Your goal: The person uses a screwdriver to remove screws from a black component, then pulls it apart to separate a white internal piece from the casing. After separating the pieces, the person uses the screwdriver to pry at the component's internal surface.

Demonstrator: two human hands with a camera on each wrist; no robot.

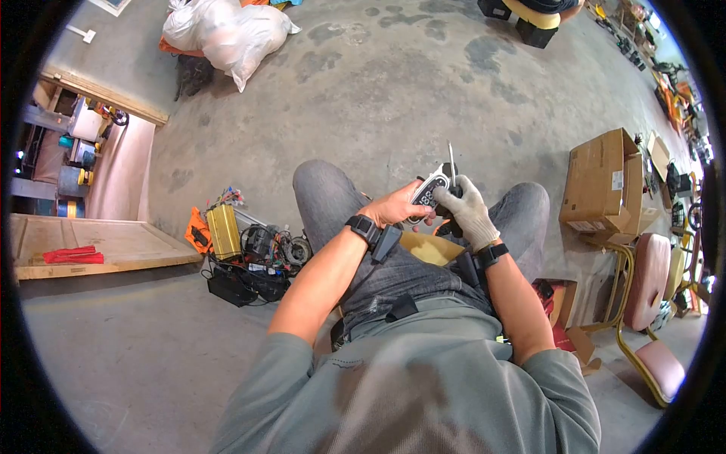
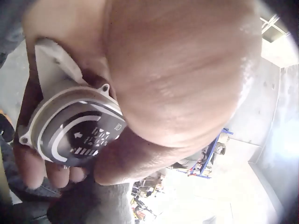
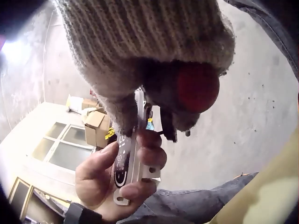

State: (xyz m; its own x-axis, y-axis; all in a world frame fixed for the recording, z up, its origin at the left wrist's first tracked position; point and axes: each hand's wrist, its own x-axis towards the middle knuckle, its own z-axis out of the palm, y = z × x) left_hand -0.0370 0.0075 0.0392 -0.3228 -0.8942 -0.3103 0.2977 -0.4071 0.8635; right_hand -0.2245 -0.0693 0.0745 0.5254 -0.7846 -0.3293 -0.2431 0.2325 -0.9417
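Observation:
My bare left hand [image 1: 392, 206] grips a display unit [image 2: 79, 135] by its edge, thumb over the front and fingers behind. The unit has a rounded dark face with pale digits and markings, in a light housing with screw lugs. My right hand [image 1: 470, 212], in a knitted glove, holds a screwdriver [image 3: 198, 88] with a red-ended dark handle; its shaft [image 1: 451, 157] points away from my body, up past the unit. The gloved thumb and fingers also meet the unit's far end. A dark part, partly hidden, hangs below the glove in the right wrist view.
Both hands are above my lap, between my knees, over a yellow surface [image 1: 431, 248]. On the floor at left lies a pile of wired parts [image 1: 261, 253]. An open cardboard box [image 1: 597, 181] and a chair [image 1: 650, 284] stand at right. White sacks [image 1: 223, 34] lie farther off.

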